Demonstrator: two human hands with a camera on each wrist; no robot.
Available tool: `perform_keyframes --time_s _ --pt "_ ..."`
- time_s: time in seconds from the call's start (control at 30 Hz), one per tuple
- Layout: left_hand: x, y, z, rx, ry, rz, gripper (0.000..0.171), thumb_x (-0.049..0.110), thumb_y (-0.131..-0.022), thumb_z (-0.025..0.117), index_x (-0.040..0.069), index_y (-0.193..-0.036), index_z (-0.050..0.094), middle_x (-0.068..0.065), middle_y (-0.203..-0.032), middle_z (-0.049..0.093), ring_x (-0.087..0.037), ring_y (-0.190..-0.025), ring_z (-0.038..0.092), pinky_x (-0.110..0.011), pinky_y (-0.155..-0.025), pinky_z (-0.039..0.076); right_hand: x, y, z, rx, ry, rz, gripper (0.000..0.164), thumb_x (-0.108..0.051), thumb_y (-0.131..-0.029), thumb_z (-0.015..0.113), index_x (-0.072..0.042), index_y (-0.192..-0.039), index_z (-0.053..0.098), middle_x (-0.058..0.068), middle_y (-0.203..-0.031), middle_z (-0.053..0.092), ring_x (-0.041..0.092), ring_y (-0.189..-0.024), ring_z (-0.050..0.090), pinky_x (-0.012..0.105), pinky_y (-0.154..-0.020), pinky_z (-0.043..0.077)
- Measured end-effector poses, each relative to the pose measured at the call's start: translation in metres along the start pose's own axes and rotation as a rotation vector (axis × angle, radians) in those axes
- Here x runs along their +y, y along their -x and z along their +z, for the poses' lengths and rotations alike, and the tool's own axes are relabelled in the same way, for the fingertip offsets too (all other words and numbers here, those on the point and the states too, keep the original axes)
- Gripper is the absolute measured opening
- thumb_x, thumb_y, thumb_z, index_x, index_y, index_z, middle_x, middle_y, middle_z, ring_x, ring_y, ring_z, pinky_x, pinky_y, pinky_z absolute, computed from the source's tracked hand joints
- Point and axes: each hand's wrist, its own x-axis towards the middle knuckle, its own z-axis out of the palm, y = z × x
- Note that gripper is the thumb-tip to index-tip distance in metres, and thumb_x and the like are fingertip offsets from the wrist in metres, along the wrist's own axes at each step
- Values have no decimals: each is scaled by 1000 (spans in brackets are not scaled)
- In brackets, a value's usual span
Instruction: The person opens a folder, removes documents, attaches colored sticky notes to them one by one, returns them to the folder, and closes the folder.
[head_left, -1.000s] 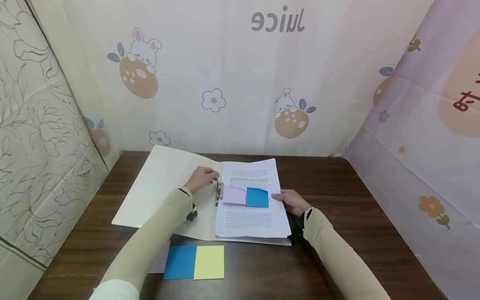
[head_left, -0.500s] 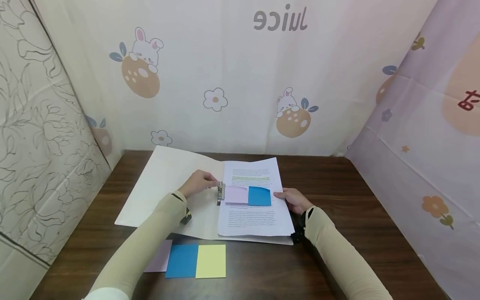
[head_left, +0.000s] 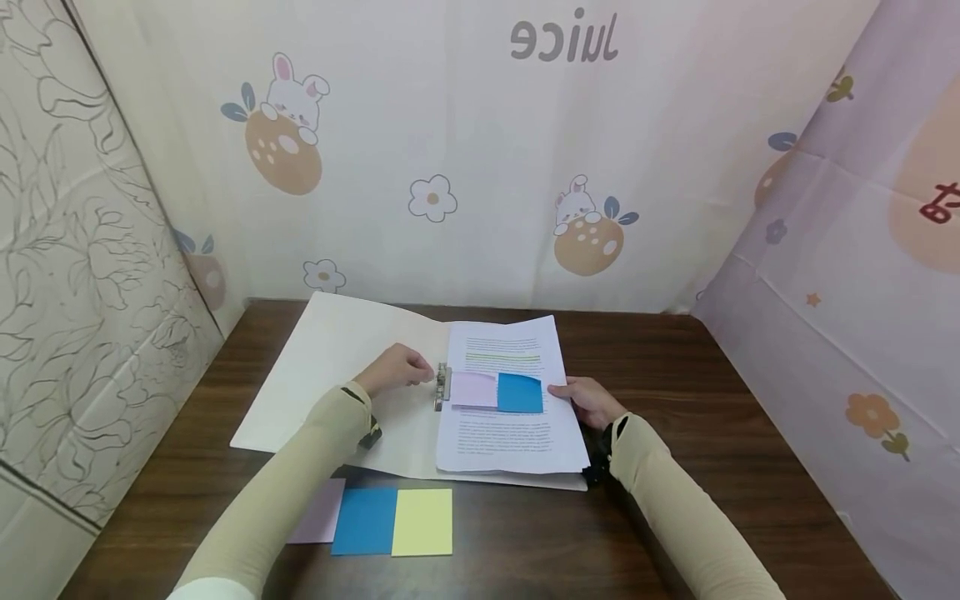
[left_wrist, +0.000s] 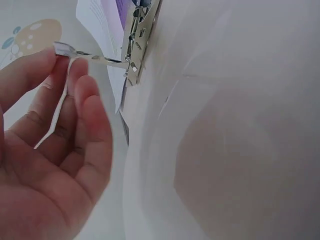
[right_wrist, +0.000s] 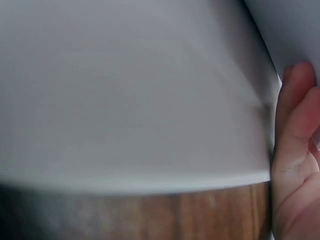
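A white folder [head_left: 330,367] lies spread on the table, with a metal lever clip [head_left: 440,387] along its middle. My left hand [head_left: 393,368] is just left of the clip; in the left wrist view the thumb and forefinger pinch the tip of its lever [left_wrist: 95,57], which sticks out from the clip's base. Printed sheets [head_left: 498,442] lie on the folder's right side, bearing a purple sticky note [head_left: 472,389] and a blue sticky note [head_left: 520,392]. My right hand [head_left: 591,402] grips the sheets' right edge, thumb on top, fingers underneath.
Purple [head_left: 318,515], blue [head_left: 364,522] and yellow sticky-note pads [head_left: 422,522] lie side by side in front of the folder on the dark wooden table [head_left: 645,350]. Patterned curtains [head_left: 480,167] enclose the back and sides.
My left hand has moved from the clip's far end leftward and nearer to me, swinging the lever out over the folder's left side. My right hand keeps its grip on the sheets.
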Motion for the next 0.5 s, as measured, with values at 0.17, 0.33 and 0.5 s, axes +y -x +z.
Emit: perform_keyframes --time_s 0.17,0.33,0.5 --pt "9 0 7 -23 -114 -80 13 19 -88 70 8 -92 74 -5 -85 69 -15 -76 59 -26 -68 45 0 1 0 12 3 12 50 -25 -97 60 -3 -140 49 11 -115 70 20 -90 70 35 -80 57" --pt "15 -1 20 -21 -305 -195 18 27 -83 76 9 -84 73 -1 -74 68 -16 -70 57 -27 -61 43 0 1 1 19 16 14 48 -26 -97 60 -5 -139 50 12 -117 69 21 -90 71 35 -79 58" --pt "19 -7 32 -10 -516 -243 31 37 -78 80 9 -74 67 0 -62 59 -16 -62 51 -28 -56 39 0 3 1 17 24 13 50 -26 -97 59 -5 -141 49 12 -119 69 21 -90 71 37 -82 58"
